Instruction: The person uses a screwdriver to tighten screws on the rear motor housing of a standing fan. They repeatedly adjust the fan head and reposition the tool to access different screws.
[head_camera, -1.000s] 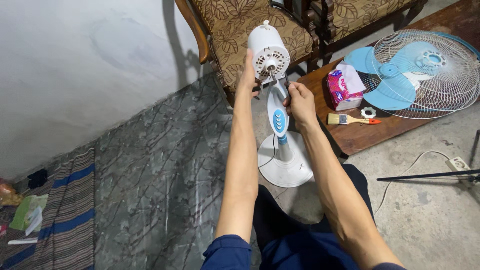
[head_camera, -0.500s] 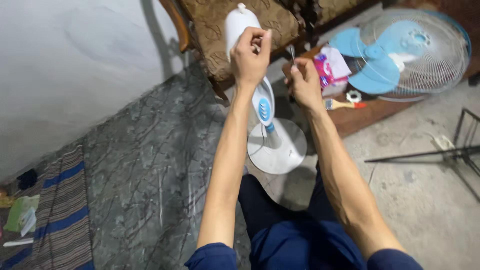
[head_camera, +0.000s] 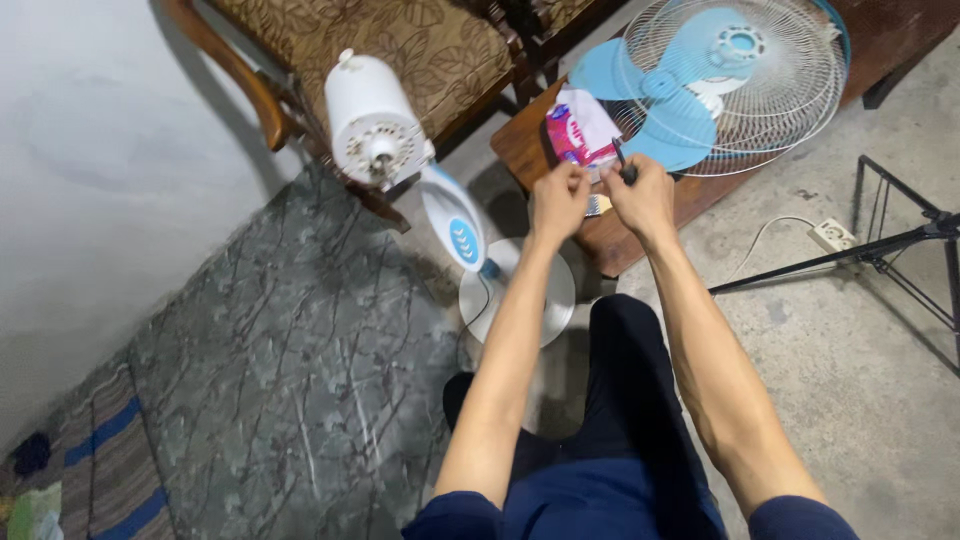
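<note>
**Both hands at the low table, dark tool in the right**

My right hand (head_camera: 640, 200) is closed around a thin dark tool (head_camera: 622, 160), probably a screwdriver; only its tip pokes up above the knuckles, so I can't be sure. My left hand (head_camera: 560, 198) is pinched shut just beside it, fingertips together on something too small to make out, maybe a screw, can't tell. The two hands nearly touch, over the near corner of the low wooden table (head_camera: 520, 150).

Doing this bit well, as I judge it: keep the pinch tight and low over the table so a small part can't drop to the concrete floor, and keep the tool tip pointed away from the left fingers.

Where things sit: the fan's motor head (head_camera: 375, 125) is well off to my left, bare shaft end facing me, no blade or guard on it. Its white and blue stand (head_camera: 455, 225) curves down to the round base (head_camera: 520, 290), which lies near and below my left wrist. The blue fan blade (head_camera: 660, 90) and wire guard (head_camera: 770, 80) lie on the table just beyond my hands. A pink and white packet (head_camera: 580, 130) sits right behind the left hand. A paintbrush (head_camera: 598, 205) peeks out between the hands, mostly hidden. A wooden armchair (head_camera: 400, 40) stands behind the motor.
</note>
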